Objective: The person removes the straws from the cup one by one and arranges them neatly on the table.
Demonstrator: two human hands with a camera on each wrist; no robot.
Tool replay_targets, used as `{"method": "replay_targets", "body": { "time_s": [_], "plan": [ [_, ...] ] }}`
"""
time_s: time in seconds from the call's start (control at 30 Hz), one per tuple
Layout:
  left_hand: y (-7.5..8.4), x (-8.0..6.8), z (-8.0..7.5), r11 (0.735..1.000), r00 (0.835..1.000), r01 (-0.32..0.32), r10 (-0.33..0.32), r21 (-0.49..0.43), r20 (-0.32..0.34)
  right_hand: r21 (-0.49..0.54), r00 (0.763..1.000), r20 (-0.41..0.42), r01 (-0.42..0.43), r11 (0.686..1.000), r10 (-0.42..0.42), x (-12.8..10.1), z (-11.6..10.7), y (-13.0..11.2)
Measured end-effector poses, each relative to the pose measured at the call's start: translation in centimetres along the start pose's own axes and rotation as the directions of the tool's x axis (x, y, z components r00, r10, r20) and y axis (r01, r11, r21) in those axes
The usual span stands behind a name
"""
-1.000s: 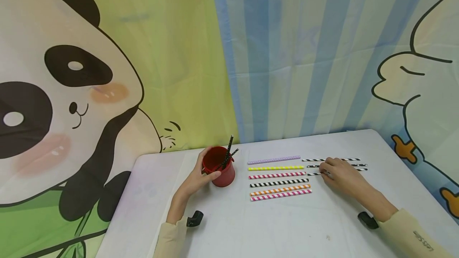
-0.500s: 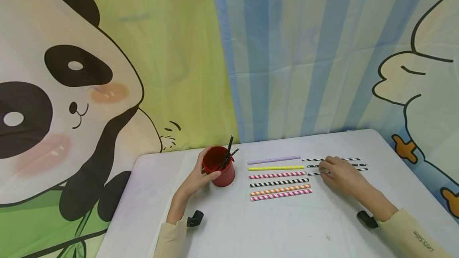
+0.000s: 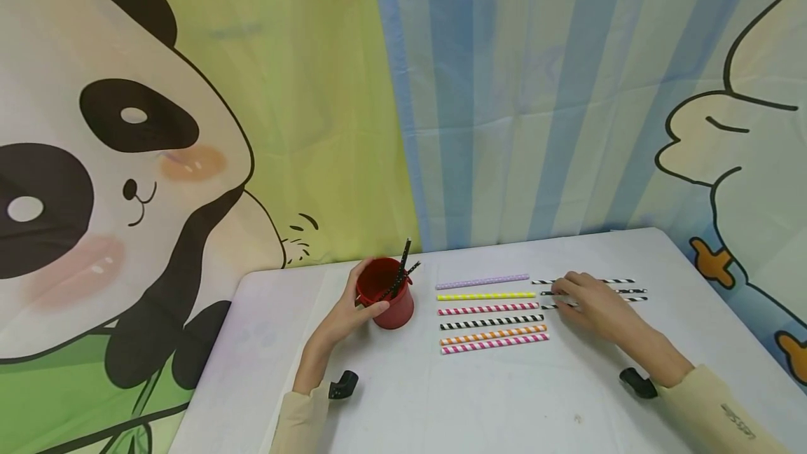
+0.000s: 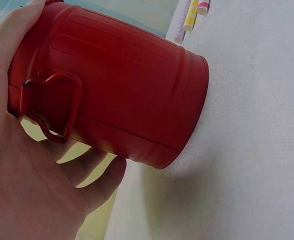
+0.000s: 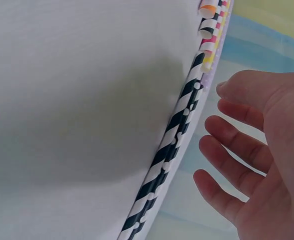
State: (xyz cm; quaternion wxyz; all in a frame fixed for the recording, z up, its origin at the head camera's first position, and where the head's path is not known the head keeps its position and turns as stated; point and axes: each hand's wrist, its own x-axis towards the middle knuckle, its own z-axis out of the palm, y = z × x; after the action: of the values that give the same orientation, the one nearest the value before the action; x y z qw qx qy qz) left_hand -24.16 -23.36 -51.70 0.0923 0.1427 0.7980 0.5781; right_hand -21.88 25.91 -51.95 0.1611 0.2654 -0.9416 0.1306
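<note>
Head view first, from left to right: I see my left hand [image 3: 353, 310] wrapped around the red cup [image 3: 386, 294], which stands on the white table [image 3: 403, 398]. Two dark straws [image 3: 400, 273] poke out of it. Next comes a neat row of colored straws [image 3: 490, 312], just right of the cup. Then my right hand [image 3: 592, 305] rests over the black-and-white straws [image 3: 605, 281], its fingers loose and spread. From the wrist view the fingers [image 5: 237, 135] hold nothing, with a striped straw [image 5: 169, 165] just beside them.
</note>
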Motion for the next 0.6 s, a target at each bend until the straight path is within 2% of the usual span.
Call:
{"method": "replay_targets", "body": {
  "time_s": [0.23,0.6],
  "plan": [
    [0.0,0.1,0.1,1.000,1.000,-0.003,0.003,0.001,0.000,0.032,0.999,0.030,-0.018,0.999,0.017,0.7,-0.3,-0.7],
    [0.0,0.0,0.0,1.000,1.000,-0.006,0.006,-0.003,0.007,0.110,1.000,-0.002,0.009,0.994,-0.008,1.4,0.0,-2.2]
  ]
}}
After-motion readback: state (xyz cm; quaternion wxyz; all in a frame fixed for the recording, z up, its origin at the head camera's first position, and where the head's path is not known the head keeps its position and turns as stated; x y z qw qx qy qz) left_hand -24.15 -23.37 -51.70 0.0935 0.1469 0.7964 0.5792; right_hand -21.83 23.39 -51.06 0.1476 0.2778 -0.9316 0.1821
